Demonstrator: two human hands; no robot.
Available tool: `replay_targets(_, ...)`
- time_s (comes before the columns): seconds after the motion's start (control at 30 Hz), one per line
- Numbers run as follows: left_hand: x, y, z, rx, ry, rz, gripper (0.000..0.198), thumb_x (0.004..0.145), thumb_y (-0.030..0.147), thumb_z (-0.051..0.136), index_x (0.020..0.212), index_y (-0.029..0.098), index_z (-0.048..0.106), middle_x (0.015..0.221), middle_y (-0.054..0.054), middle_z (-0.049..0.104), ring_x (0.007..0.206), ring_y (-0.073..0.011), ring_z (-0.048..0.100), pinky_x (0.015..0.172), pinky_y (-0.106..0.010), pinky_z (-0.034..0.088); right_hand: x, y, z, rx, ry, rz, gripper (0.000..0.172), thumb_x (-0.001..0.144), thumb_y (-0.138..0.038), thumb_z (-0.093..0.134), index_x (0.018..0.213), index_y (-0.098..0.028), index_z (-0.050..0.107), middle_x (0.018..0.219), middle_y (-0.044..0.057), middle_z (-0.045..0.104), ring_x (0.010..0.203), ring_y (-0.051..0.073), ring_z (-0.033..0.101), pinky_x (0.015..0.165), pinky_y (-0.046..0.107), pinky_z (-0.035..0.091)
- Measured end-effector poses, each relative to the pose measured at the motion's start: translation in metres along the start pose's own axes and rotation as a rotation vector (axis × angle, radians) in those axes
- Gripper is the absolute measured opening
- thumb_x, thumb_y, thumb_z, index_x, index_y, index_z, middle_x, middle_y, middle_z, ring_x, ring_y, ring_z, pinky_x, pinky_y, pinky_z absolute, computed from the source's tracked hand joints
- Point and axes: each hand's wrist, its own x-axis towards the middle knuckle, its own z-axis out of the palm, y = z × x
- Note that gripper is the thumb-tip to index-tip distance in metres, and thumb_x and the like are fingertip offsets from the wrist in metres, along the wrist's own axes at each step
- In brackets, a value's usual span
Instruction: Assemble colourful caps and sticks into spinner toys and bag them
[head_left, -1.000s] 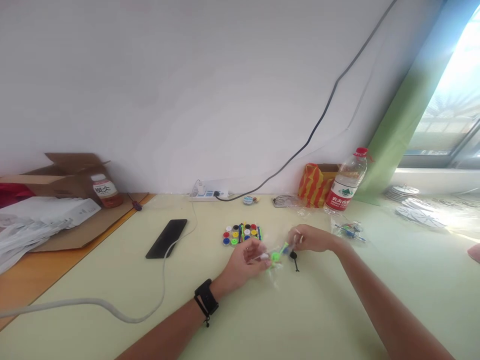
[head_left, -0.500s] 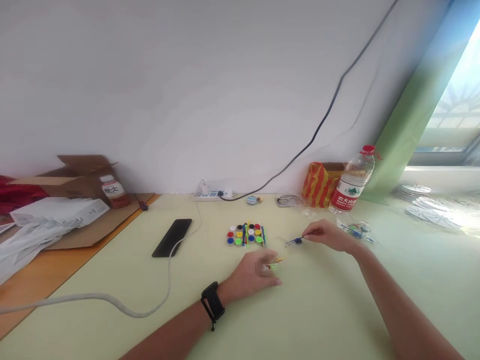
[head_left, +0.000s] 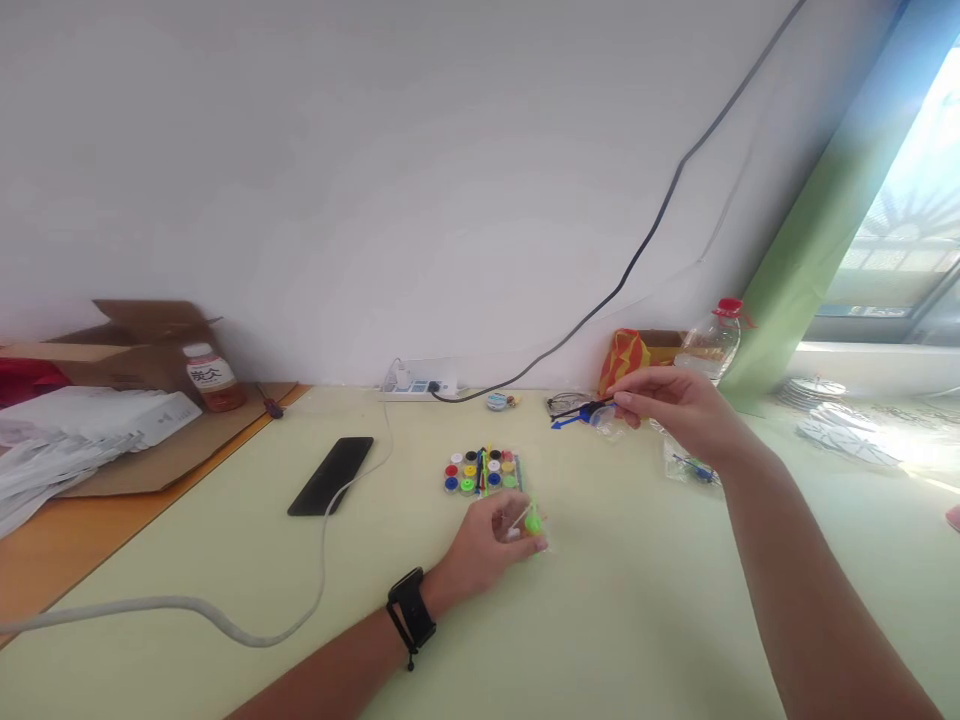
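My left hand (head_left: 484, 545), wearing a black wrist band, curls round a clear packet with a bright green plastic part (head_left: 533, 521) and a white part in it, low over the table. Above the tabletop, my right hand (head_left: 686, 410) pinches a blue arrow-shaped plastic pointer (head_left: 574, 420) and a black one by their ends; clear film seems to hang by its fingers. Just beyond my left hand lies a set of coloured round caps (head_left: 470, 471) in rows with thin coloured pointers (head_left: 481, 468) between them. Part of that set is behind the fingers.
A black phone (head_left: 331, 477) and a pale cable (head_left: 324, 545) lie to the left. At the wall are a power strip (head_left: 420, 380), a striped bag (head_left: 625, 358) and a water bottle (head_left: 709, 345). Another packet (head_left: 694, 468) and white discs (head_left: 814, 390) are on the right.
My right hand has lifted up and away from the table with the blue and black pointers. The left hand has shifted slightly left, and its fingers have closed more round the packet.
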Motion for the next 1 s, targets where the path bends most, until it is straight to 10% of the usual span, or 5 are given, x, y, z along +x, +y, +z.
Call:
replay_targets(0.33, -0.001, -0.002, -0.002, -0.073, -0.095, -0.020, 0.043, 0.078, 0.031, 0.084, 0.113, 0.021, 0.060, 0.097, -0.004, 0.067, 0.090, -0.0169, 0.064, 0.081, -0.028, 0.051, 0.011, -0.035, 0.038, -0.267, -0.344, 0.025, 0.024, 0.088, -0.040, 0.068, 0.095, -0.019, 0.077, 0.076, 0.005, 0.071, 0.068, 0.017, 0.063, 0.057, 0.026, 0.050)
replay_targets(1.0, -0.002, 0.005, -0.003, 0.161, 0.021, 0.042, 0.032, 0.083, 0.034, 0.076, 0.110, 0.019, 0.068, 0.100, -0.005, 0.068, 0.091, -0.0188, 0.062, 0.079, -0.029, 0.052, 0.010, -0.026, 0.104, -0.529, -0.239, -0.042, 0.011, 0.075, -0.013, 0.056, 0.082, -0.022, 0.055, 0.057, -0.006, 0.053, 0.053, 0.012, 0.048, 0.050, 0.023, 0.030)
